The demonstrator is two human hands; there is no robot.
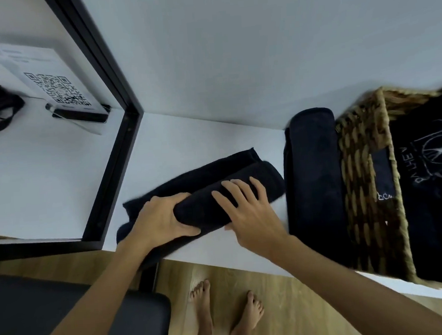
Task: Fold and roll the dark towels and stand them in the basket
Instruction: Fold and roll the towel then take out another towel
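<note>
Dark terry towel [216, 191], half rolled, left of woven wicker basket [367, 183]. Left hand [160, 218] gripping roll end; right hand [246, 207] spread flat atop. Keep roll tight, edges aligned.

It looks like a spa or massage room; a padded black table [68, 316] stands on the wood floor [290, 316]; a QR-code sign [52, 87] sits on the white counter [187, 143]; a wicker basket [365, 183] holds logo-printed dark towels [430, 179].

A black-framed mirror [108, 138] stands at the white desk's [187, 143] left end, a QR-code sign [52, 85] reflected in it. Below the front edge, wooden floor [290, 314] and a dark padded seat [54, 309].
</note>
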